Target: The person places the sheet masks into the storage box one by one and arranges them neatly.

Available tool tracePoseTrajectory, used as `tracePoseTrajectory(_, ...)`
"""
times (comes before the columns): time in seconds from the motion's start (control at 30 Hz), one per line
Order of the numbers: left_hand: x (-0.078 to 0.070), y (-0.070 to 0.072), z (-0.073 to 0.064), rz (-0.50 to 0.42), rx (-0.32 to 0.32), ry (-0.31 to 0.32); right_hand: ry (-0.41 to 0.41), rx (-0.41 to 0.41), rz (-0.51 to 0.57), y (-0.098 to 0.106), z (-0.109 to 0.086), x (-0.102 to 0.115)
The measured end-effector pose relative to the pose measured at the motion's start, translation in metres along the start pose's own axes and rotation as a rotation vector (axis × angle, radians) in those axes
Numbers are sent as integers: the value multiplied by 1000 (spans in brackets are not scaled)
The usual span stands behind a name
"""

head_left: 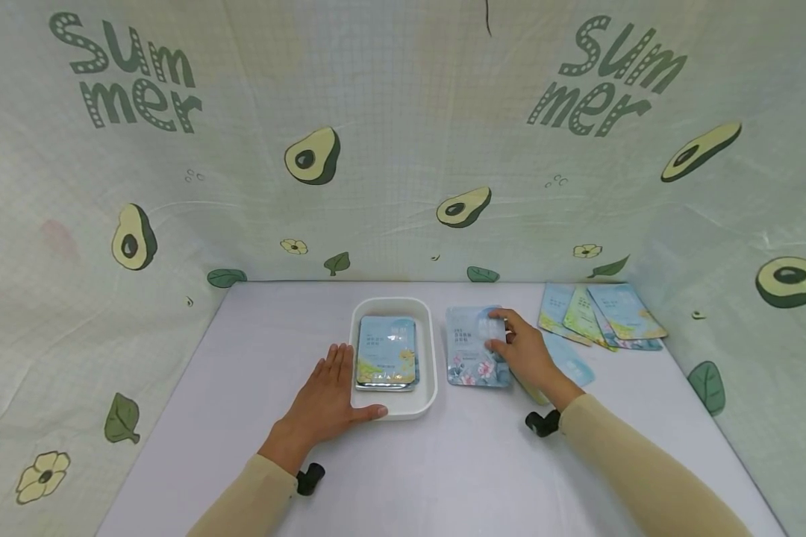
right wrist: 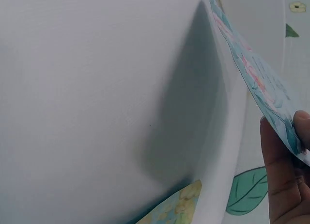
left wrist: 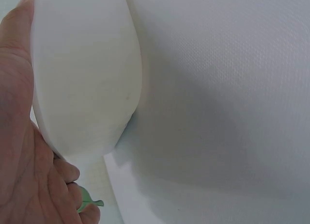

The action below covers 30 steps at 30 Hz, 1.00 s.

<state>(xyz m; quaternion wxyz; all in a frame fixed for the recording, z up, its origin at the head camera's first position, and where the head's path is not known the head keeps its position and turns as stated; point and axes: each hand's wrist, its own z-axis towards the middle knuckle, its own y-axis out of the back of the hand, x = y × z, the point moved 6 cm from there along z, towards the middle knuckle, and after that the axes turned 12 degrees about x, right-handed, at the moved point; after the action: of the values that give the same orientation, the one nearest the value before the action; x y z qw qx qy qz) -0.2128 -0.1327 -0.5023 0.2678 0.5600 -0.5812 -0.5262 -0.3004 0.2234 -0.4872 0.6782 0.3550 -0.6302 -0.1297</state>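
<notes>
A light blue packet and a yellow packet lie partly under the right hand. Behind them, a spread-out pile of packets sits in the back right corner of the white table. The packets lie on top of each other, and some on the right come close to the table's right edge. A cloth wall with avocados, leaves and "summer" words stands along the back and sides.

A thin strip of table shows between the tray and the blue packet with pink flowers. More white table lies in front of both, and some lies left of the left hand.

The tray is white, with round corners and a low rim. A stack of packets lies flat inside it. The top one is blue with yellow at the bottom.

The right thumb and fingers pinch the flowered packet at its right side. It is tilted and lifted, just right of the tray, with a shadow below. The left fingers are straight beside the tray's left side, and the thumb is spread wide at the front. They touch the tray.
</notes>
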Motion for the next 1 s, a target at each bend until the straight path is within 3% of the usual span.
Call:
tracePoseTrajectory(0.4,2,1,2,22,-2,2,-24,-26,16,6,13,10)
tracePoseTrajectory(0.7,3,0,2,25,-2,7,-23,-45,35,22,25,25)
tracePoseTrajectory(0.87,2,0,2,19,2,9,-6,-58,82,31,32,41)
tracePoseTrajectory(1.0,2,0,2,26,4,17,11,-39,148,22,39,59)
